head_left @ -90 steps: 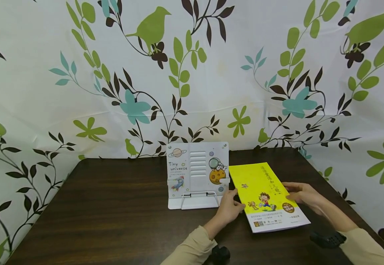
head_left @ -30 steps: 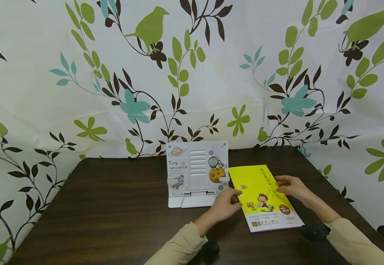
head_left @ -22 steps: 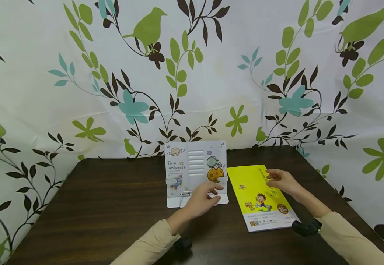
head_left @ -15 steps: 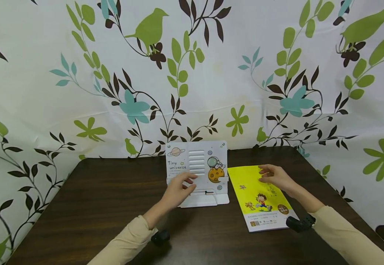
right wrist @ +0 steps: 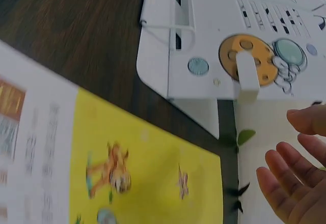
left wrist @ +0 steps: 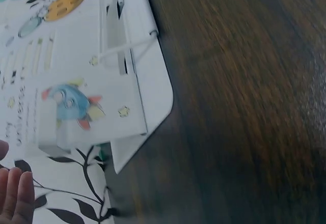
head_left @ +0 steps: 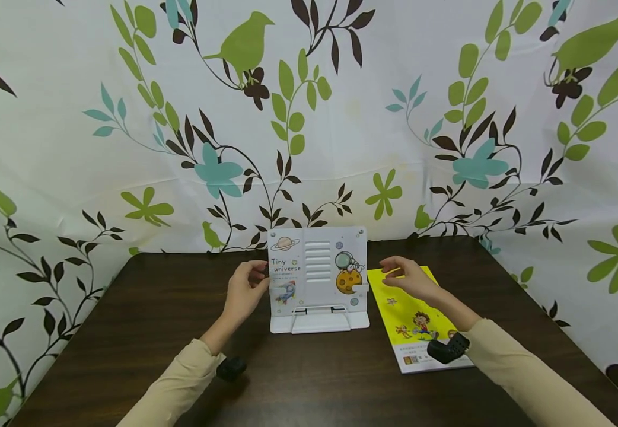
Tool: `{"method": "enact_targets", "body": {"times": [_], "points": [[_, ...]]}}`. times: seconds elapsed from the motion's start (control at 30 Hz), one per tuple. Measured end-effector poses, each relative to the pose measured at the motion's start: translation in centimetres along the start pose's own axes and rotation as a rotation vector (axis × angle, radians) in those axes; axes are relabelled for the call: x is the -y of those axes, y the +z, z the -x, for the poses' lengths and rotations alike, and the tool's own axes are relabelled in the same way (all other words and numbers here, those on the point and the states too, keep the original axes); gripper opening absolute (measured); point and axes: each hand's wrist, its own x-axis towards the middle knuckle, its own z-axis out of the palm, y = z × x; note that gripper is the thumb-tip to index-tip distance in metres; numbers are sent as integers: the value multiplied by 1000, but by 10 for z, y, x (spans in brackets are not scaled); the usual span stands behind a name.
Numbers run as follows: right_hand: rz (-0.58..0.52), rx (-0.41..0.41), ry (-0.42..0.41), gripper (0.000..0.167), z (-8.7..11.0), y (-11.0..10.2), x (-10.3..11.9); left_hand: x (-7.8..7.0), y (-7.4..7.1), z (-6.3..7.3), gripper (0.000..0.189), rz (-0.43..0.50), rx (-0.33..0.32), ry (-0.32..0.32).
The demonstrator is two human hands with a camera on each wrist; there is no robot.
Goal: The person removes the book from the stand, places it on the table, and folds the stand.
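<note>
A white book stand [head_left: 317, 279] printed "Tiny universe", with a planet, a rocket and an astronaut, stands upright at the table's back middle. My left hand [head_left: 243, 292] is at its left edge, fingers loosely bent; in the left wrist view its fingertips [left wrist: 20, 193] appear just apart from the stand. To the right of the stand my right hand [head_left: 409, 277] hovers over the upper part of a yellow book [head_left: 402, 314], holding nothing. In the right wrist view the right hand's fingers [right wrist: 285, 178] are spread near the stand's side clip [right wrist: 247, 76].
The dark wooden table [head_left: 181, 332] reaches back to a patterned cloth [head_left: 341, 130] hanging behind it. The stand's wire page holder [head_left: 321, 319] lies across its lower ledge. A black wrist camera [head_left: 231, 367] sits on the left wrist.
Both hands have left the yellow book, which now lies on the table. My left hand has crossed in front of the stand to its left edge; my right hand has moved left towards the stand.
</note>
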Motion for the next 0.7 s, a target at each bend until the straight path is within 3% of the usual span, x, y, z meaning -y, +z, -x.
{"method": "enact_targets", "body": {"times": [0.1, 0.27, 0.4, 0.7], "points": [[-14, -4, -21, 40, -5, 9, 2, 4, -1, -1, 35, 5, -2, -49], [-44, -31, -36, 38, -10, 22, 1, 10, 0, 0, 40, 28, 82, -95], [-61, -68, -72, 32, -14, 29, 0, 12, 3, -1, 37, 47, 120, -89], [-143, -209, -123, 27, -18, 43, -2, 15, 7, -5, 31, 27, 101, -59]]}}
